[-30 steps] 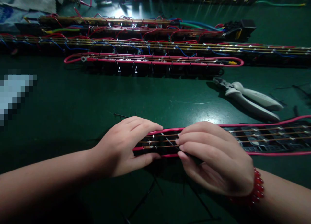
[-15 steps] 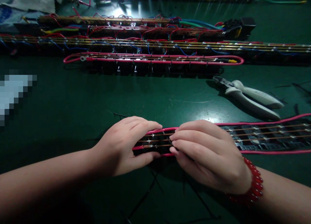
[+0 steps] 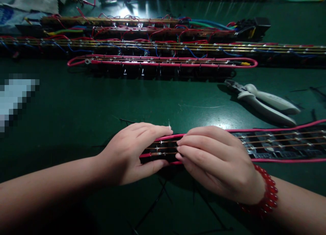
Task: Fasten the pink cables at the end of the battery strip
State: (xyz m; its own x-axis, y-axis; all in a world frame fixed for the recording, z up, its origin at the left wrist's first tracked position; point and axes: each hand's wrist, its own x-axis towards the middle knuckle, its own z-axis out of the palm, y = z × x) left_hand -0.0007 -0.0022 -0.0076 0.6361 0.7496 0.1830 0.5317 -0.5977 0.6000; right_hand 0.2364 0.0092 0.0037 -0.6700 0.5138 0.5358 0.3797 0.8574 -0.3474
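Observation:
A long, narrow black assembly with copper-coloured rods and a pink wire along both edges lies across the near part of the table. My left hand grips its left end, fingers on the far edge and thumb on the near edge. To the right, my right hand, with a red bead bracelet at the wrist, has its fingertips pinched together over the rods. A thin dark strand shows at those fingertips; most of it is hidden.
White-handled pliers lie beyond my right hand. Further back is a similar assembly looped with pink wire, then longer wired rails. Black ties lie near the front. A pixelated pale patch is at the left.
My right fingertips have shifted slightly left over the rods, and less of the dark strand shows. A small bright tip now shows beside my left fingertips. My left hand has barely moved.

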